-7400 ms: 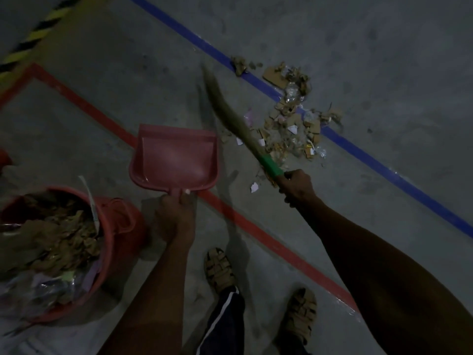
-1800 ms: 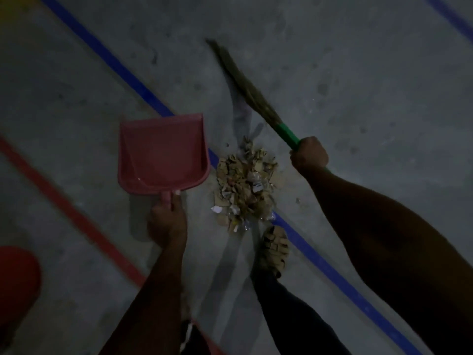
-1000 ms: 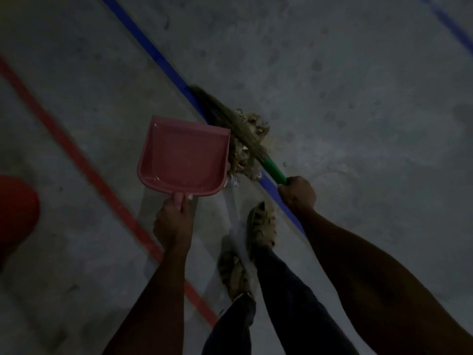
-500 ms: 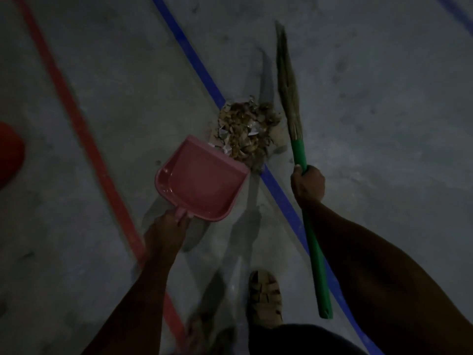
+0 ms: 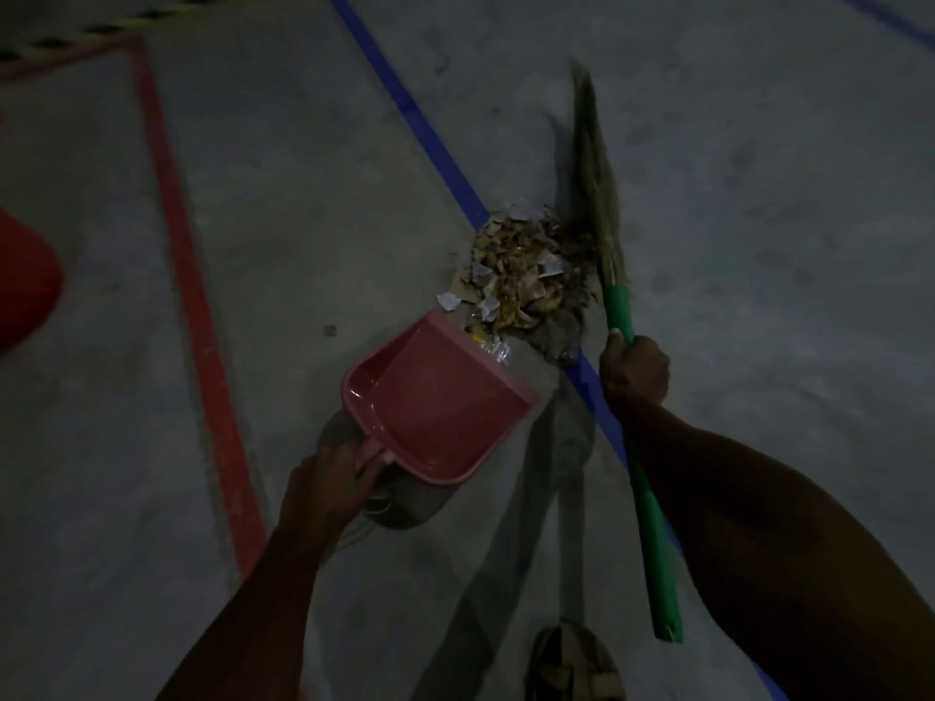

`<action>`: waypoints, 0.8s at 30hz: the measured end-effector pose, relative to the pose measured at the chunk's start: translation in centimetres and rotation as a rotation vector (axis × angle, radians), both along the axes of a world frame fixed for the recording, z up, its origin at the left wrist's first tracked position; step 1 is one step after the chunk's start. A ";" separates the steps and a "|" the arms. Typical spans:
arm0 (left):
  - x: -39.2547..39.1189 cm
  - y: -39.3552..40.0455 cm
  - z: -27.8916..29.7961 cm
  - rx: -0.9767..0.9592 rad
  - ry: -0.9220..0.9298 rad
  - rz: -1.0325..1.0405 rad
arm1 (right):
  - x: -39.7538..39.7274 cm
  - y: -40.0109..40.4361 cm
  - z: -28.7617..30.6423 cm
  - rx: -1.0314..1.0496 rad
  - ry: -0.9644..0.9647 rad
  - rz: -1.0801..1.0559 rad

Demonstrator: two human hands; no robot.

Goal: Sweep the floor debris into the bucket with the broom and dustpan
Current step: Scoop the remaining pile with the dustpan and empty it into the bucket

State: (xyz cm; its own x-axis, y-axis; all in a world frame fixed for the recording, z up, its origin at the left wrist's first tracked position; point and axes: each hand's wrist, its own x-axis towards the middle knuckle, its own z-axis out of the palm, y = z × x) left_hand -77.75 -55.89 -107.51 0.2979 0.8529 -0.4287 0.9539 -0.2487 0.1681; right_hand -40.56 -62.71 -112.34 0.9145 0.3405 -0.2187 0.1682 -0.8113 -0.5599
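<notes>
Debris (image 5: pixel 526 275) between hands | left (image 5: pixel 329 485) grips dustpan (image 5: pixel 435 402) — right (image 5: pixel 635 371) grips broom (image 5: pixel 620 316)

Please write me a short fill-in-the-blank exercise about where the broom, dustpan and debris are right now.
1. The left hand grips the handle of the pink ____.
2. The right hand grips the broom by its ____ handle.
3. The debris lies across the ____ floor line.

Missing words: dustpan; green; blue
</notes>
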 end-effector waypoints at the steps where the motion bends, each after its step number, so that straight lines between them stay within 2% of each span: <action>1: -0.4 0.4 -0.5 0.022 -0.002 0.014 | -0.1 0.4 0.0 0.006 0.013 -0.019; 11: -3.3 3.9 -4.5 0.021 0.006 -0.060 | -1.0 1.3 -1.0 0.029 0.038 -0.029; 15: -4.2 4.7 -4.7 -0.016 0.040 -0.071 | -2.8 0.6 -1.0 0.024 0.033 0.006; 24: -6.6 6.0 -4.2 0.013 0.025 -0.043 | -2.0 -1.5 0.1 0.065 0.000 -0.081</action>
